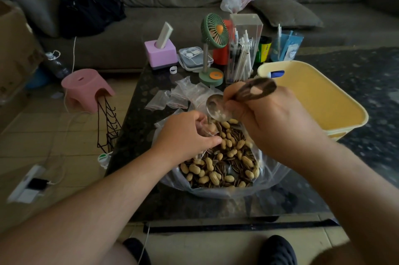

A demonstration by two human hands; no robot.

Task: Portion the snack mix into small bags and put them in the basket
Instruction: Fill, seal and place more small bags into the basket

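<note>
Right hand [274, 117], fingers curled around the dark looped handle of a metal spoon [217, 107], tips the shiny bowl of the spoon down and to the left; the handle is blurred and the hand covers its lower part. Just left of it, the left hand [185, 133] pinches a small clear plastic bag [206, 129] at its mouth, right under the spoon's edge. Most of that bag is hidden behind the fingers, and a pale peanut shows inside it, though how full it is cannot be made out.

Both hands hover over the large clear plastic bag of peanuts and striped sunflower seeds [224, 163], which lies open on the near part of the dark speckled table [133, 135]. Farther off on the table, beyond the left hand, lies a loose heap of empty small clear zip bags [172, 97], overlapping so that their number is unclear. The pale yellow plastic basket [336, 100] stands at the right, near the right hand; its far rim is partly covered by the spoon handle, and only a blue and white item shows at its far left corner.

At the far edge stand a green desk fan [214, 31], a clear pen holder [243, 57] and a lilac box [160, 54].
</note>
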